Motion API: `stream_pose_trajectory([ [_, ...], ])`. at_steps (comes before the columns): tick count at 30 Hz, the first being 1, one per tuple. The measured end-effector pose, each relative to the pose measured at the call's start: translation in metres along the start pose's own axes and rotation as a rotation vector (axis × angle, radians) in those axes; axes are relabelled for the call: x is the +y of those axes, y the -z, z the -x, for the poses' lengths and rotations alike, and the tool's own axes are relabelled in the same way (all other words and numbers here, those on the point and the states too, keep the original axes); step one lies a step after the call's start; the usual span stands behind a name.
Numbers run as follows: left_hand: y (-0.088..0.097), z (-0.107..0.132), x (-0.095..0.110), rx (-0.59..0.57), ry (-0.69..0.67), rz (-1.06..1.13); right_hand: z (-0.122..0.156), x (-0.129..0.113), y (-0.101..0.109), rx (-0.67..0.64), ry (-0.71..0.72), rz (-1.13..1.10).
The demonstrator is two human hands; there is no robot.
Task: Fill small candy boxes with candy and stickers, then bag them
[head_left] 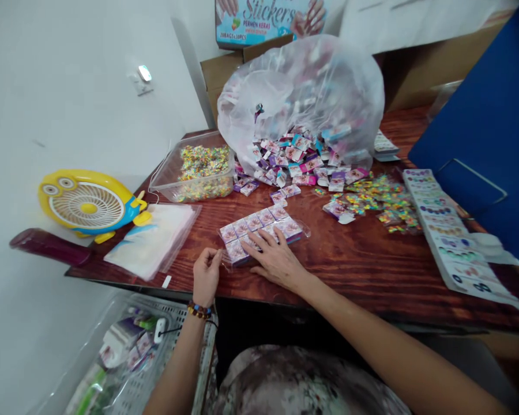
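In the head view, a flat block of small printed boxes (254, 221), set in rows inside a clear plastic bag, lies on the dark red wooden table near its front edge. My right hand (279, 260) rests on top of the block with its fingers spread. At the block's left end, my left hand (206, 275) has thumb and fingers pinched together on the loose edge of the clear plastic bag (227, 262). A little loose film also sticks out past the right end of the block. Two loose boxes (290, 191) lie just behind it.
Behind, a large translucent sack (303, 75) spills many small boxes. Wrapped candies fill a clear tub (162, 183) and lie in a pile (383, 199) at right. Flat plastic bags (147, 245), a yellow fan (86, 204), sticker sheets (450, 236) and a blue panel (480, 127) stand around.
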State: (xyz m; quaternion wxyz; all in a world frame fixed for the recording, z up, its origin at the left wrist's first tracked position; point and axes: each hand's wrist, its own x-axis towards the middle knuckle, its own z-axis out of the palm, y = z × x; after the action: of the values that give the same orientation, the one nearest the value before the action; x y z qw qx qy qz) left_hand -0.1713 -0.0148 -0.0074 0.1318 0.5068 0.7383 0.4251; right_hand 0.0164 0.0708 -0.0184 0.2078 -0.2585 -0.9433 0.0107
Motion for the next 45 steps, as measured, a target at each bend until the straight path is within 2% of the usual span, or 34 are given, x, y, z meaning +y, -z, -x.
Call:
stream_pose_trajectory([
  [5, -0.014, -0.007, -0.011, 0.021, 0.056, -0.217, 0.0, 0.0, -0.002, -0.008, -0.026, -0.005],
  [11, -0.035, -0.004, -0.005, 0.047, 0.1, -0.434, -0.002, -0.003, -0.004, -0.017, -0.046, -0.004],
  [16, -0.028, -0.004, -0.004, 0.097, 0.08, -0.493, -0.003, -0.004, -0.002, -0.012, -0.054, -0.009],
  [18, -0.023, -0.003, -0.003, 0.196, -0.002, -0.47, -0.003, -0.004, -0.001, -0.012, -0.055, -0.021],
  [20, -0.024, 0.0, 0.001, 0.254, -0.204, -0.424, -0.002, -0.004, -0.002, -0.008, -0.056, -0.035],
  [22, -0.032, 0.006, 0.005, 0.184, -0.441, -0.404, -0.001, -0.003, -0.003, 0.001, -0.058, -0.054],
  [24, -0.044, 0.012, 0.009, 0.072, -0.588, -0.453, -0.001, -0.001, -0.004, 0.012, -0.062, -0.083],
  [27, -0.058, 0.019, 0.012, 0.047, -0.631, -0.58, 0.0, 0.007, -0.001, 0.003, -0.061, -0.16],
  [30, -0.058, 0.018, 0.017, 0.056, -0.614, -0.644, 0.004, 0.022, 0.01, 0.025, -0.091, -0.267],
  [32, -0.053, 0.015, 0.025, 0.041, -0.585, -0.674, 0.012, 0.039, 0.019, 0.127, -0.211, -0.355],
  [35, -0.052, 0.007, 0.044, 0.032, -0.551, -0.698, 0.026, 0.073, 0.029, 0.32, -0.627, -0.516],
  [37, -0.06, 0.0, 0.057, 0.013, -0.609, -0.669, 0.033, 0.095, 0.031, 0.321, -0.838, -0.595],
  [38, -0.066, -0.004, 0.062, -0.018, -0.666, -0.638, 0.034, 0.103, 0.03, 0.289, -0.887, -0.624],
  [41, -0.088, -0.021, 0.073, -0.171, -0.85, -0.535, 0.028, 0.117, 0.023, 0.194, -0.907, -0.695],
  [45, -0.108, -0.043, 0.075, -0.266, -0.881, -0.462, 0.009, 0.116, 0.013, 0.176, -0.916, -0.718],
])
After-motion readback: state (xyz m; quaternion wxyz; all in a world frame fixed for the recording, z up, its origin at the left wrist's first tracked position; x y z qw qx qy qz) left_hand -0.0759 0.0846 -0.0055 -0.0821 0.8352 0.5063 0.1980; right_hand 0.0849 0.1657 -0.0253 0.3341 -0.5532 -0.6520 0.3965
